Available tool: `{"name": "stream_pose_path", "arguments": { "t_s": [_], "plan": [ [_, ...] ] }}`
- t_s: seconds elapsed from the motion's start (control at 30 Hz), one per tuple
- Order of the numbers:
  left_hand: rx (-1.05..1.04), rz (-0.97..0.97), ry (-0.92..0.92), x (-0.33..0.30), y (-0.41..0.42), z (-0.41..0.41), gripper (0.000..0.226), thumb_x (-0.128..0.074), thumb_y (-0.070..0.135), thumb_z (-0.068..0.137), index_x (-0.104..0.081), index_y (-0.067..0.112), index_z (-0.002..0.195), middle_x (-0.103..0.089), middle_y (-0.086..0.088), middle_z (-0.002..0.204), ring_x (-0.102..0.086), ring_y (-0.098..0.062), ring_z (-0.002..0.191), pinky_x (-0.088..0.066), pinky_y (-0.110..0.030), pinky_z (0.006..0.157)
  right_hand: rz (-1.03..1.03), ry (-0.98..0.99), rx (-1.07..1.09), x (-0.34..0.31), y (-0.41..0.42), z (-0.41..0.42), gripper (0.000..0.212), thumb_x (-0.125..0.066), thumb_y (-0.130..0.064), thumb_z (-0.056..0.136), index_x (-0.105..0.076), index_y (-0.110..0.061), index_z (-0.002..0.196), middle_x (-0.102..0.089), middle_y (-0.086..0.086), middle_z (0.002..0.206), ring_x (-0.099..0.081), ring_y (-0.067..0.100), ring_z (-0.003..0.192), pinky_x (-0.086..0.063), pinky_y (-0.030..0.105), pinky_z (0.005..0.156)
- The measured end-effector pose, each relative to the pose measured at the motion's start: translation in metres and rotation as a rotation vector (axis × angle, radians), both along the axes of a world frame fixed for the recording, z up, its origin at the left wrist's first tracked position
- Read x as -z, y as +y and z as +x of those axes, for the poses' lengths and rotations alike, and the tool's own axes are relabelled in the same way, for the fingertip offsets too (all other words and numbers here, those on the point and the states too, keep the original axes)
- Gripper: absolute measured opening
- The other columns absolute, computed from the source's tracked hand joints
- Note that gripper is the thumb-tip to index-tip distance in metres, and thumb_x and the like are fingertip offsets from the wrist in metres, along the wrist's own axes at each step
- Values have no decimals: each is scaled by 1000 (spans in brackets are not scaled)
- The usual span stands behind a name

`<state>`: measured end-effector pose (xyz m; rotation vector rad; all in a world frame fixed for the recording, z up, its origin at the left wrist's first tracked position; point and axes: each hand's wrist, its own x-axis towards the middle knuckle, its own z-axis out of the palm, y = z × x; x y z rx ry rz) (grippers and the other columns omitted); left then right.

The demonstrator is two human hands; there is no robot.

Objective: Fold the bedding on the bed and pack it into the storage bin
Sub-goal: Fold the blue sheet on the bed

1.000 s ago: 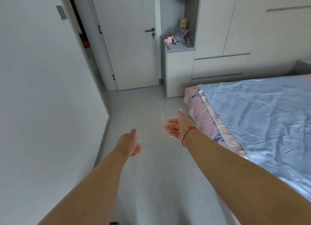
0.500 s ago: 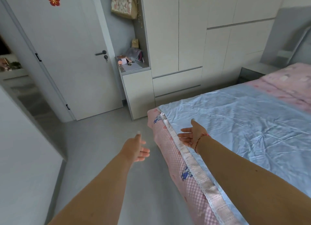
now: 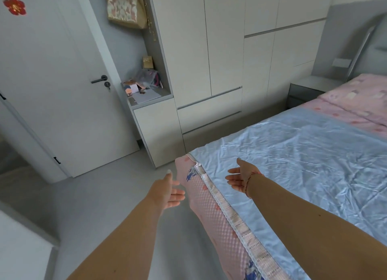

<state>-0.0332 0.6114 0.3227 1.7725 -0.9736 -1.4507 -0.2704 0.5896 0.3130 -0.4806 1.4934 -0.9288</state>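
A light blue quilt point(image 3: 303, 166) lies spread flat and wrinkled over the bed, whose pink patterned sheet point(image 3: 217, 212) hangs down the near side. A pink pillow point(image 3: 360, 95) sits at the head. My right hand point(image 3: 240, 177) hovers over the quilt's near corner, fingers straight, palm turned left, holding nothing. My left hand point(image 3: 167, 190) is stretched out over the floor just left of the bed corner, fingers relaxed and empty. No storage bin is in view.
White wardrobes point(image 3: 219, 59) line the far wall, with a cluttered shelf niche point(image 3: 144, 89). A closed white door point(image 3: 62, 91) stands at the left. A grey nightstand point(image 3: 307, 91) is beside the bed's head. Grey floor point(image 3: 94, 196) runs between bed and wall.
My view has swung right from the door toward the bed. Both outstretched hands have come nearer the bed corner, the right one now over the blue quilt.
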Motion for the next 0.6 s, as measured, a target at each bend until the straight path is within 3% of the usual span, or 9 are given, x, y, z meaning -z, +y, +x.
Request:
{"name": "stream_pose_path", "arguments": {
  "t_s": [0.1, 0.3, 0.6],
  "plan": [
    [71, -7, 6, 0, -60, 20, 47, -34, 45, 103, -60, 7, 95, -70, -18, 88, -68, -29, 84, -55, -39, 80, 2, -1, 34, 11, -49, 21, 52, -39, -47, 98, -63, -3, 87, -66, 14, 78, -57, 22, 63, -46, 30, 58],
    [60, 19, 8, 10, -165, 58, 40, -43, 42, 101, -61, 7, 95, -69, -21, 92, -66, -31, 83, -53, -38, 79, 77, -6, 114, 41, -117, 44, 49, -41, -44, 98, -63, -2, 84, -66, 15, 74, -55, 21, 59, -44, 30, 55],
    [117, 67, 19, 54, -303, 21, 36, -49, 41, 98, -62, 7, 95, -70, -19, 94, -68, -32, 89, -55, -39, 77, 157, -54, 224, 84, -230, 14, 43, -45, -40, 98, -59, -1, 88, -60, 15, 64, -46, 19, 49, -36, 23, 48]
  ]
}}
